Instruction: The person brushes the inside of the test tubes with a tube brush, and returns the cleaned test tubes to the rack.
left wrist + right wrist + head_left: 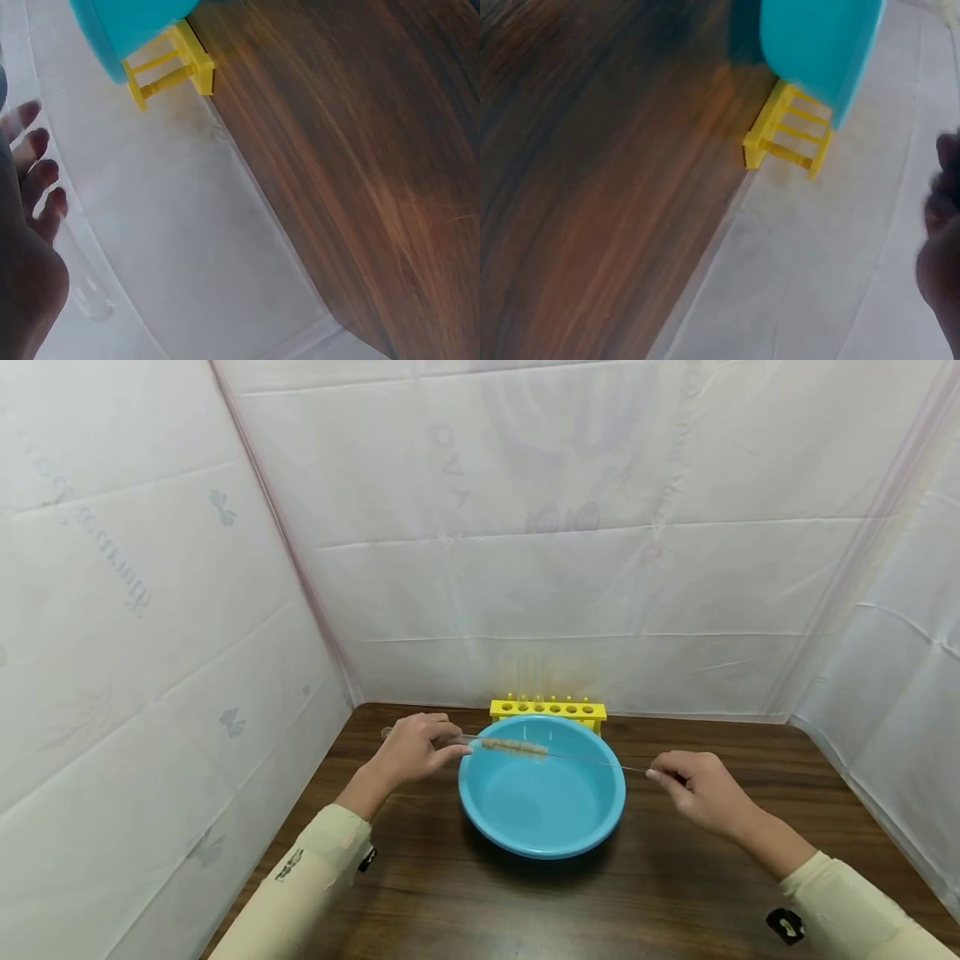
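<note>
My left hand [420, 746] grips a clear glass test tube [91, 298] at the left rim of a blue basin [542, 847]. Its rounded end sticks out behind the hand, and its mouth points right. Across the basin, a test tube brush [514, 747] lies level in the air, its beige bristles close to the tube's mouth. Whether the bristle tip is inside the glass, I cannot tell. On the right, my right hand [697, 787] pinches the far end of the brush's thin wire handle. In the right wrist view, only the edge of that hand [941, 255] shows.
Behind the basin stands a yellow test tube rack [592, 710] with two clear tubes [538, 677] upright in it. A dark wooden table [465, 910] bears everything. White sheeting [480, 585] closes off the back and both sides.
</note>
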### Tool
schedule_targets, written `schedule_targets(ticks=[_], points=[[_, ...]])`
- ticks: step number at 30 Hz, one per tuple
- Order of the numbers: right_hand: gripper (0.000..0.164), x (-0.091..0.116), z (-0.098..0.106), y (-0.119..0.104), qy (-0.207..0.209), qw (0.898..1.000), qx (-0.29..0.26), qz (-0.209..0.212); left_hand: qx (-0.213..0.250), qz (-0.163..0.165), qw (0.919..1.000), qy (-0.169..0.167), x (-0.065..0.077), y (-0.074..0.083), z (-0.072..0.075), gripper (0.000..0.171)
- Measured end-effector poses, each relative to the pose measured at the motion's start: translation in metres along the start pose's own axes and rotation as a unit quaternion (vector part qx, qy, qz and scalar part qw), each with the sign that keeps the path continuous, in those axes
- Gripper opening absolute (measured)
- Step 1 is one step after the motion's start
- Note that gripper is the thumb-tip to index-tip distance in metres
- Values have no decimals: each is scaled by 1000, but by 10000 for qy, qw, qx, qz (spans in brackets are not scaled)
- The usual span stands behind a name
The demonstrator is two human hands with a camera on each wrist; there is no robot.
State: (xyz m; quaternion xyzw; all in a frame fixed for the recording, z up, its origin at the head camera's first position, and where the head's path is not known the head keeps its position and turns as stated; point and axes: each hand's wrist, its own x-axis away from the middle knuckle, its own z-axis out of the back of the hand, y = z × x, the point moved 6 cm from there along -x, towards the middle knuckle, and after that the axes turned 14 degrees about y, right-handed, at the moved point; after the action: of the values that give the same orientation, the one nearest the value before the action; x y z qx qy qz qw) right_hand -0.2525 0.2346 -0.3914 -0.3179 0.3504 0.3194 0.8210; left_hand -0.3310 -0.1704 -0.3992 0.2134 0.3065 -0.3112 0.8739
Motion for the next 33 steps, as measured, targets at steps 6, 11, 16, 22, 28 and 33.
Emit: schedule_targets(ticks=[6, 11, 16, 22, 28, 33], points=[[27, 4, -8, 12, -1310, 9567, -1270, -2268, -480, -516, 9945, 775, 3, -1, 9, 30], [29, 3, -11, 17, -1552, 9285, -1919, -2775, -616, -730, 9906, 980, 3, 0, 9, 30], [20, -1, -4, 11, -811, 9834, -850, -1379, -306, -149, 9991, 234, 5, -5, 3, 33], [32, 0, 2, -14, 694, 9725, 808, 2073, 281, 995, 9906, -895, 11, -15, -5, 41], [41, 0, 6, -12, 990, 9653, 671, 2322, 539, 1141, 9852, -1164, 12, -15, -10, 41], [16, -1, 6, -6, 710, 9914, 142, 1089, 343, 659, 9939, -817, 11, -11, -9, 35]])
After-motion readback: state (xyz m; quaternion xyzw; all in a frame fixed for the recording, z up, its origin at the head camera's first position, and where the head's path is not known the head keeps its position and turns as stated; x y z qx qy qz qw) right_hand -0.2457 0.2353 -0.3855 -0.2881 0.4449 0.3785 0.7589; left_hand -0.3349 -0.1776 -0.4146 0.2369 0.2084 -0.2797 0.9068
